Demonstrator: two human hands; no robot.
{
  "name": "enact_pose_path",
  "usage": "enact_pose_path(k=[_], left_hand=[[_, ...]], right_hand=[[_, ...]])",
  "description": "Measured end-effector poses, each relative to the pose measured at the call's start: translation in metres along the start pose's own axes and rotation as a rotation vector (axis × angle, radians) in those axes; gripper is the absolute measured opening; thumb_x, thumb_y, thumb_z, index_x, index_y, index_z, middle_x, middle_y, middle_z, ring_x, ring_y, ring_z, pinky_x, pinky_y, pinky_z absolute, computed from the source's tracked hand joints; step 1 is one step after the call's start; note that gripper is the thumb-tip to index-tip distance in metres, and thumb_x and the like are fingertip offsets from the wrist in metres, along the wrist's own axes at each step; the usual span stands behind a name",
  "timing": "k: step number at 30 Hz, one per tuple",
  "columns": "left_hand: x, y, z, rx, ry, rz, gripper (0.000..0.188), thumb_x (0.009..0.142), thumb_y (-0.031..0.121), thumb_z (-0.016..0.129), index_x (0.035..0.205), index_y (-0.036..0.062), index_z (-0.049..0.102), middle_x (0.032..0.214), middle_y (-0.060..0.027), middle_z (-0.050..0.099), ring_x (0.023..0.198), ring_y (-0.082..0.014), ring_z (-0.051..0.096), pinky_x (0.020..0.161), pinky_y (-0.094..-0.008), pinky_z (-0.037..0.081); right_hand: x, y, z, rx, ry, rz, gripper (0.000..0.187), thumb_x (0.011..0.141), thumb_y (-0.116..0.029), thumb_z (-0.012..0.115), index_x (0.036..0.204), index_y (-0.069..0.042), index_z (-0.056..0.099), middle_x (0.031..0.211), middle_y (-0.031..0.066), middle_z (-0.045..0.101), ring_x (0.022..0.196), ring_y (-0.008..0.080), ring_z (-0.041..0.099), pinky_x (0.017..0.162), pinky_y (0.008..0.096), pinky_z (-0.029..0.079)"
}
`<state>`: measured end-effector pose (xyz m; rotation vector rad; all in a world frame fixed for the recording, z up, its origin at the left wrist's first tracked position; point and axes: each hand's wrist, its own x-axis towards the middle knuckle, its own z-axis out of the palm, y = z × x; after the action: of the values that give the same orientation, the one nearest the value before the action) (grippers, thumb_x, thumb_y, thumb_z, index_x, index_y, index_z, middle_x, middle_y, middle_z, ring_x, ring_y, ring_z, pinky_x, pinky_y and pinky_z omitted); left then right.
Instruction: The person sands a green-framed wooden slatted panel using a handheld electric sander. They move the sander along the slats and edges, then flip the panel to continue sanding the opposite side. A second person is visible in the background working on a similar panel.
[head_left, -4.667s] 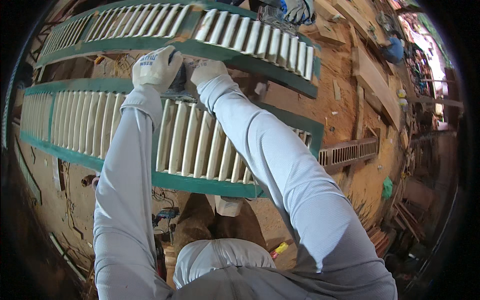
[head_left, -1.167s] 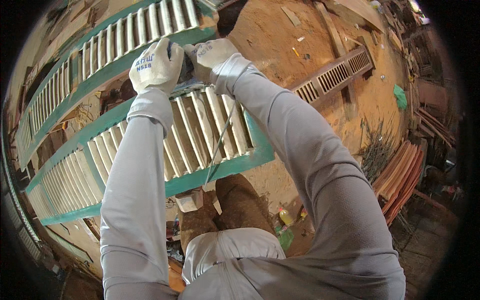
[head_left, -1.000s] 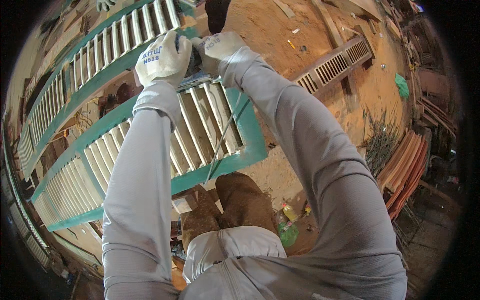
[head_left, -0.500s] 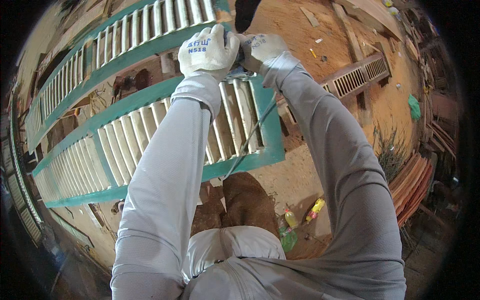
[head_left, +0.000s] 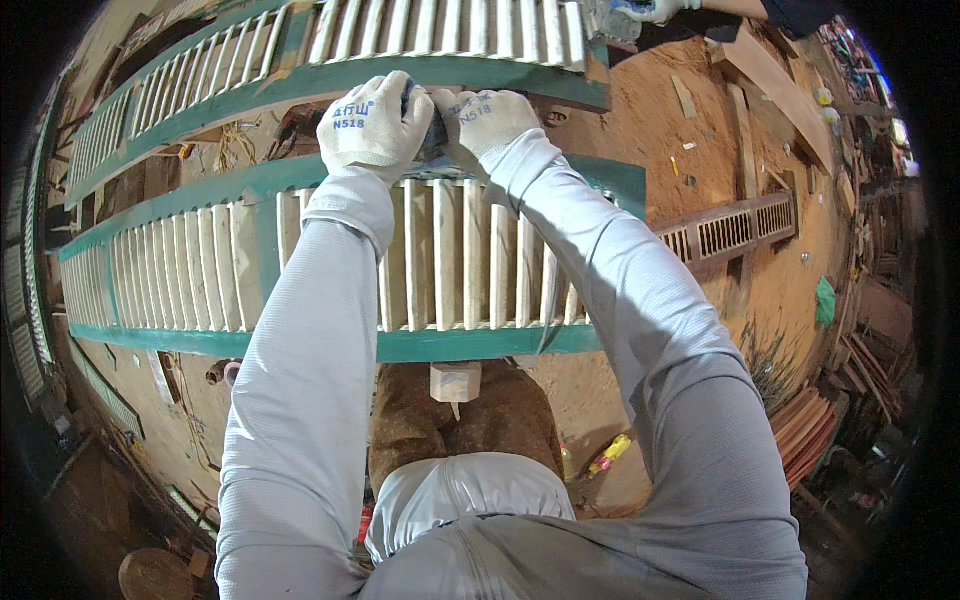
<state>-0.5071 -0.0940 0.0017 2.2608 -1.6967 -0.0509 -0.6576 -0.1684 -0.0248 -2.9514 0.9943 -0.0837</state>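
A long louvred shutter panel (head_left: pixel 450 345) with a green frame and white slats lies across in front of me. Over its far rail, my left hand (head_left: pixel 368 125) and my right hand (head_left: pixel 487 125), both in white gloves, are closed side by side. Between them they grip a dark tool (head_left: pixel 431 148); its kind is mostly hidden by the gloves. A grey cord or strap (head_left: pixel 551 292) hangs over the slats under my right forearm and crosses the near rail.
Another louvred panel (head_left: pixel 440 75) lies beyond. Top right, another person's gloved hand (head_left: pixel 655 10) is on a grey tool (head_left: pixel 610 22). A brown slatted piece (head_left: pixel 725 235), planks (head_left: pixel 775 95) and stacked wood strips (head_left: pixel 803 435) lie to the right. A pale block (head_left: pixel 455 382) sits below the near rail.
Both hands and the tool have moved left along the far rail, away from the panel's right end. My view has shifted too. The other person's gloved hand now shows at top right.
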Motion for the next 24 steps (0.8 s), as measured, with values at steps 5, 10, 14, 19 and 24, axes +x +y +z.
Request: enact_pose_path(k=[5,10,14,19,24], left_hand=[[0.000,-0.061,-0.016,-0.008,-0.008,-0.041,0.039,0.096,0.045,0.051,0.110,0.0134,0.069,0.107,-0.0102,0.073,0.103,-0.0308,0.069,0.092,-0.0461,0.053],[-0.004,-0.110,-0.030,-0.012,0.057,-0.035,0.037,0.096,0.041,0.050,0.109,0.0112,0.067,0.108,-0.0122,0.072,0.104,-0.0342,0.068,0.089,-0.0460,0.051],[-0.004,-0.136,-0.041,0.047,0.015,-0.087,0.042,0.097,0.045,0.049,0.116,0.0146,0.069,0.112,-0.0101,0.073,0.107,-0.0311,0.069,0.095,-0.0458,0.052],[-0.003,-0.156,-0.045,0.073,0.042,-0.093,0.044,0.097,0.046,0.047,0.118,0.0145,0.068,0.117,-0.0091,0.073,0.111,-0.0304,0.067,0.096,-0.0453,0.051],[0.000,-0.123,-0.042,0.036,-0.048,-0.123,0.042,0.097,0.045,0.048,0.116,0.0143,0.069,0.117,-0.0087,0.072,0.112,-0.0309,0.067,0.096,-0.0451,0.051]], right_hand=[[0.041,-0.051,0.002,-0.003,-0.092,0.015,0.029,0.099,-0.031,0.053,0.123,-0.017,0.061,0.109,0.0102,0.076,0.101,0.0276,0.074,0.086,0.0423,0.059],[0.070,-0.095,-0.002,0.004,-0.120,0.007,0.027,0.099,-0.029,0.053,0.121,-0.016,0.061,0.110,0.0112,0.076,0.102,0.0266,0.074,0.088,0.0407,0.059],[0.088,-0.121,0.002,0.025,-0.112,0.002,0.029,0.098,-0.029,0.055,0.122,-0.015,0.060,0.109,0.0128,0.076,0.101,0.0280,0.075,0.088,0.0405,0.059],[0.099,-0.137,0.000,0.035,-0.125,-0.013,0.027,0.098,-0.026,0.055,0.121,-0.013,0.060,0.109,0.0131,0.076,0.100,0.0286,0.075,0.086,0.0428,0.060],[0.082,-0.110,0.004,0.021,-0.108,-0.028,0.024,0.097,-0.024,0.055,0.118,-0.013,0.060,0.106,0.0132,0.076,0.098,0.0277,0.076,0.082,0.0426,0.060]])
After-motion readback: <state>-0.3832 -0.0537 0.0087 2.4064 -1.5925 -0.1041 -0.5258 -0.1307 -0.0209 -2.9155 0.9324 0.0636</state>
